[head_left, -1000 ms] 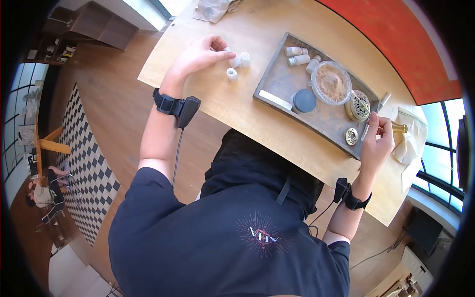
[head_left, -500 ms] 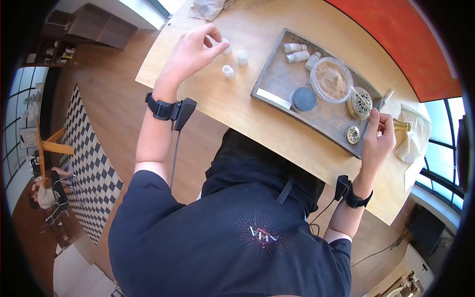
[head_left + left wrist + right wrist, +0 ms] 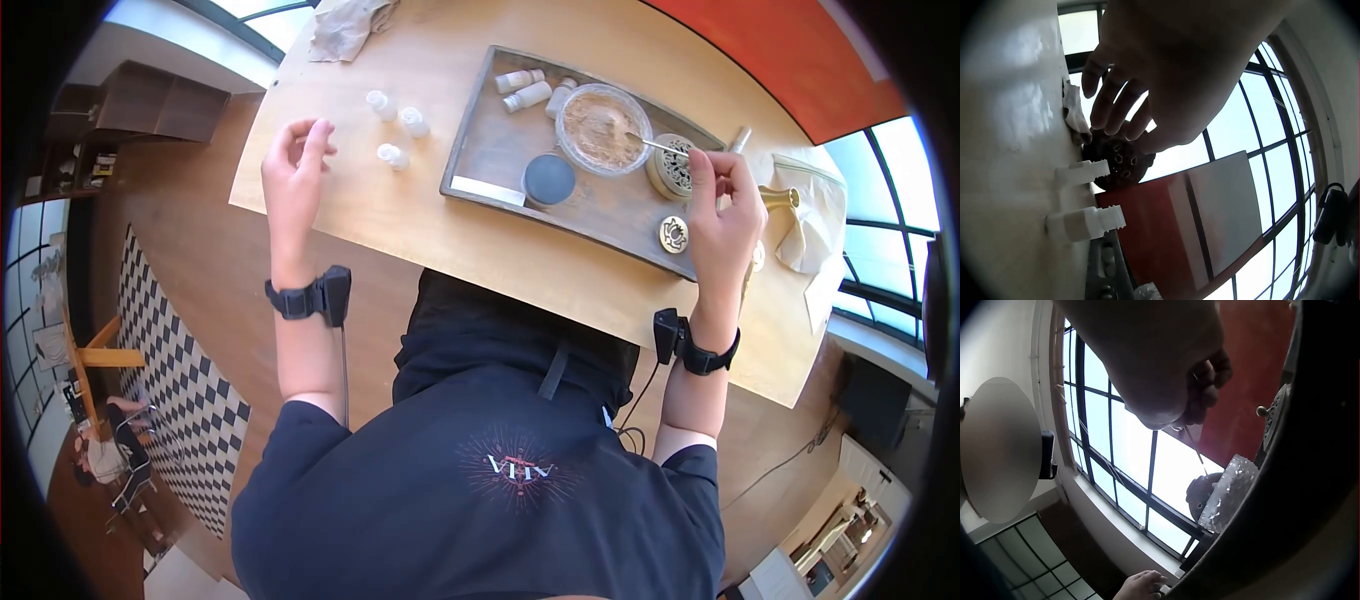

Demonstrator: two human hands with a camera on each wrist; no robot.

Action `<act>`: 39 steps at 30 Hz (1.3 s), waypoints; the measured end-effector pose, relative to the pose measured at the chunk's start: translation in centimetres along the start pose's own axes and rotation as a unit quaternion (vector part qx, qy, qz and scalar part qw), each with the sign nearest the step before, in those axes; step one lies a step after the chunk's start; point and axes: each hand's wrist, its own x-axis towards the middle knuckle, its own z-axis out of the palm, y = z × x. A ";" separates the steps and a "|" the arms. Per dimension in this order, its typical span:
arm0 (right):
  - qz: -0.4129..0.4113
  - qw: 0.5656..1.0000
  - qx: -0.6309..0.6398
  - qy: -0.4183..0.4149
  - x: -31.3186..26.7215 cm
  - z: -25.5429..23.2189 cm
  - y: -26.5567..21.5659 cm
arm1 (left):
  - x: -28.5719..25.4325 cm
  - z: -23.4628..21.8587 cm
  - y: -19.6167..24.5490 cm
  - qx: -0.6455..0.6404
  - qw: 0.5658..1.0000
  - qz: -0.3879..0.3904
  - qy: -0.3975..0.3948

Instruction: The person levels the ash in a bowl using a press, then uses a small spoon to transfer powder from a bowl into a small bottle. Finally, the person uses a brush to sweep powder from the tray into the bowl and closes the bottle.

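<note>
My right hand (image 3: 728, 215) pinches a thin metal rod-like tool (image 3: 665, 147), which slants toward a clear bowl (image 3: 575, 162) of brown powder (image 3: 600, 125). The tool's far end lies at the powder. Beside the bowl sits a brass openwork burner (image 3: 668, 178), partly behind my fingers. My left hand (image 3: 296, 160) hovers near the table's left edge, fingers loosely bent and holding nothing. To its right stand three small white bottles (image 3: 414, 122). Two bottles (image 3: 1082, 224) in the left wrist view show bare threaded necks.
A grey tray (image 3: 478, 150) holds the bowl, burner, a dark-lidded jar (image 3: 549, 180), a white strip (image 3: 487, 190), a brass lid (image 3: 674, 234) and several lying bottles (image 3: 527, 96). A brass vase (image 3: 780, 197) and pale bag (image 3: 805, 245) are at right, a cloth (image 3: 350, 28) at back left.
My left hand has let go of a small white bottle, leaving it standing with the others, and drawn back toward me. My right hand, holding the tool, has lifted slightly.
</note>
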 end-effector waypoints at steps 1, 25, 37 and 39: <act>-0.003 1.000 -0.002 0.001 0.2 0.2 0.0 | -0.8 0.1 -0.3 -0.047 0.998 -0.045 0.006; 0.074 0.968 -0.171 -0.171 -0.7 -3.0 -1.9 | -2.4 1.5 -2.8 -0.140 0.988 -0.024 0.066; 0.071 0.984 -0.121 -0.107 -2.1 -2.4 -1.0 | -2.8 1.6 -2.9 -0.148 0.987 -0.028 0.063; 0.056 0.990 -0.106 -0.070 -2.0 -2.3 -1.5 | -2.8 1.7 -2.6 -0.144 0.986 -0.033 0.073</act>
